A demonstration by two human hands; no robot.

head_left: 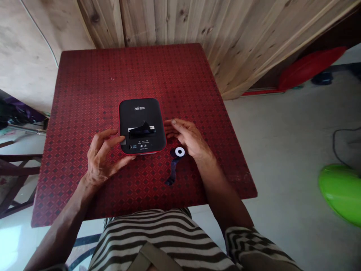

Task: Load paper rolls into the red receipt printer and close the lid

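Observation:
A small black printer with a red rim and the letters FEIE lies on the table. From the slot across its middle rises a curled dark strip, with a bit of white beside it. My left hand grips its left front corner, index finger on the top and thumb along the front edge. At the printer's right side, my right hand is open, thumb apart and fingertips by the edge; whether they touch is hard to tell. Just below that hand rests a roll of dark ribbon with a white core and a loose tail.
The table has a red patterned cover and stands against a plank wall. A wooden chair is at the left. On the floor to the right are a green rounded object and a red one.

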